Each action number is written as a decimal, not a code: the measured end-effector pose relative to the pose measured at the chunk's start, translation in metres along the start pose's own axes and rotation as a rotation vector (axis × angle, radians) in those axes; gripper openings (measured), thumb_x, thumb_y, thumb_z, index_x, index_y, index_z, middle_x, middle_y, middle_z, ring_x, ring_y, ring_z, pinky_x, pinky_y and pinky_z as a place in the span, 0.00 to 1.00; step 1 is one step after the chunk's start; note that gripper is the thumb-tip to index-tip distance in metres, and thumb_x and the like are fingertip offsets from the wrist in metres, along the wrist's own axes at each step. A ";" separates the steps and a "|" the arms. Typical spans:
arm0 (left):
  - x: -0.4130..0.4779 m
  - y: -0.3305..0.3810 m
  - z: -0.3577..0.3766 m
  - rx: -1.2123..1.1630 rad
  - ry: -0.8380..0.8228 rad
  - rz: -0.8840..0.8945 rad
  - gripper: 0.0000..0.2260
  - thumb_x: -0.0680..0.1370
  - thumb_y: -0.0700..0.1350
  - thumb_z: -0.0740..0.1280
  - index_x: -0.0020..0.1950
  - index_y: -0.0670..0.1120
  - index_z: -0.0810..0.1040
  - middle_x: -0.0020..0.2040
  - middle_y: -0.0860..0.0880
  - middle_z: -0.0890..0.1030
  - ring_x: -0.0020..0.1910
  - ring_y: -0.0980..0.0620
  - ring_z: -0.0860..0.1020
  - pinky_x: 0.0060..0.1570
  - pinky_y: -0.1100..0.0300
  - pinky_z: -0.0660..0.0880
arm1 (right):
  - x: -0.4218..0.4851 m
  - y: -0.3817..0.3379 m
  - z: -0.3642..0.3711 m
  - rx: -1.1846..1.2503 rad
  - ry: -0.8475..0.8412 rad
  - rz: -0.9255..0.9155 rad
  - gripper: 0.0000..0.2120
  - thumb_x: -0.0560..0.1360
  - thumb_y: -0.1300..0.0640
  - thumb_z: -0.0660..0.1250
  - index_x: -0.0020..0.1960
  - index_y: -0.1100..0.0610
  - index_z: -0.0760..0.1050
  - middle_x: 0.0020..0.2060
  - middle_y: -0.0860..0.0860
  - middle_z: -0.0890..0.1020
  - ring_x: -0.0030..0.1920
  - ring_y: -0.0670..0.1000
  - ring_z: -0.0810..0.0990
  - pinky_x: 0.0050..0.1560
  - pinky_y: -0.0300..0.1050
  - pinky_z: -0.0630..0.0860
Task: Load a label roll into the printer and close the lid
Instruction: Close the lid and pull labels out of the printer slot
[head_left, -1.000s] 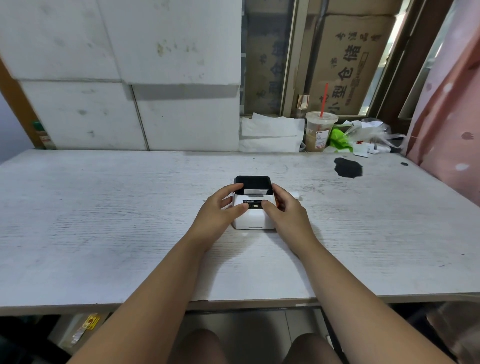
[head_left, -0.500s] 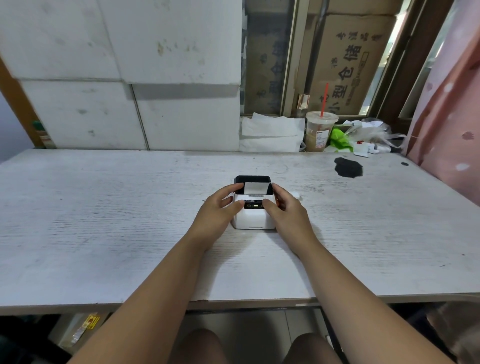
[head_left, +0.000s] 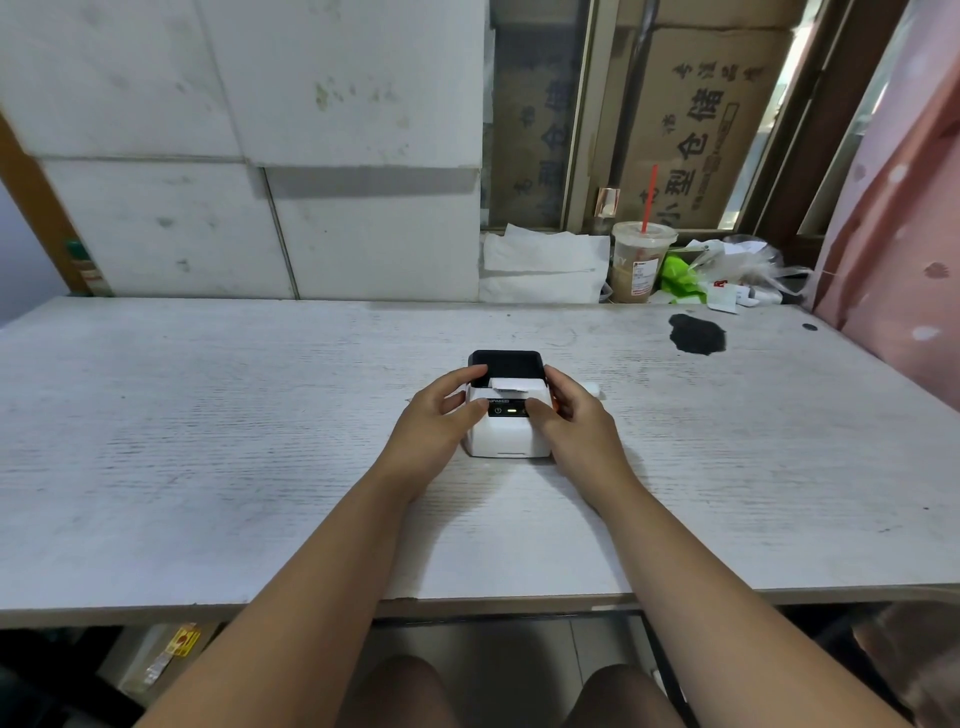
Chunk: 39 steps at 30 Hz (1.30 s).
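The label printer (head_left: 508, 422) is braced on the tabletop (head_left: 208, 415) between both grips: the left hand (head_left: 441, 418) is wrapped on its left flank, the right hand (head_left: 576, 423) on its right, seemingly steadying it. A label strip (head_left: 508, 384) protrudes between them.

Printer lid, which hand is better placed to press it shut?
Left, marginally: the left hand has fingers on the black lid; the right hand grips the printer side.
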<state>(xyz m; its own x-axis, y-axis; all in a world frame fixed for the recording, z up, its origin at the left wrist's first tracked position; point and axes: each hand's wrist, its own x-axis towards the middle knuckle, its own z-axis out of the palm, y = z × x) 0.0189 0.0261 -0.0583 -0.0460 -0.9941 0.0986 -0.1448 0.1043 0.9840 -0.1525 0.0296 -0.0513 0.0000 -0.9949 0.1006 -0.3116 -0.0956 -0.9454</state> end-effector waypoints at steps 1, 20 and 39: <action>-0.001 0.001 0.000 0.000 0.000 0.000 0.18 0.70 0.52 0.67 0.59 0.65 0.77 0.64 0.55 0.79 0.65 0.52 0.75 0.67 0.48 0.69 | 0.000 0.000 0.000 -0.002 -0.001 -0.001 0.22 0.74 0.51 0.64 0.67 0.40 0.71 0.58 0.41 0.81 0.58 0.44 0.79 0.62 0.47 0.75; -0.003 0.004 0.001 0.007 -0.001 -0.006 0.18 0.70 0.53 0.68 0.59 0.66 0.77 0.65 0.54 0.77 0.66 0.54 0.74 0.67 0.49 0.70 | 0.000 0.001 0.000 -0.025 0.012 -0.014 0.25 0.73 0.43 0.65 0.69 0.41 0.69 0.60 0.40 0.80 0.60 0.42 0.78 0.61 0.45 0.76; 0.001 0.002 -0.001 0.003 0.001 0.003 0.19 0.72 0.50 0.72 0.62 0.63 0.76 0.66 0.55 0.77 0.66 0.56 0.74 0.67 0.50 0.70 | -0.001 -0.002 -0.001 -0.019 0.003 -0.028 0.26 0.72 0.44 0.67 0.69 0.41 0.69 0.61 0.40 0.79 0.61 0.42 0.76 0.61 0.43 0.74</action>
<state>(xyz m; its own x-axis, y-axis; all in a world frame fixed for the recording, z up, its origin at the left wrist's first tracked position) 0.0191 0.0249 -0.0564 -0.0454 -0.9938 0.1013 -0.1477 0.1070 0.9832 -0.1530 0.0309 -0.0490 0.0056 -0.9918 0.1277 -0.3299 -0.1224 -0.9361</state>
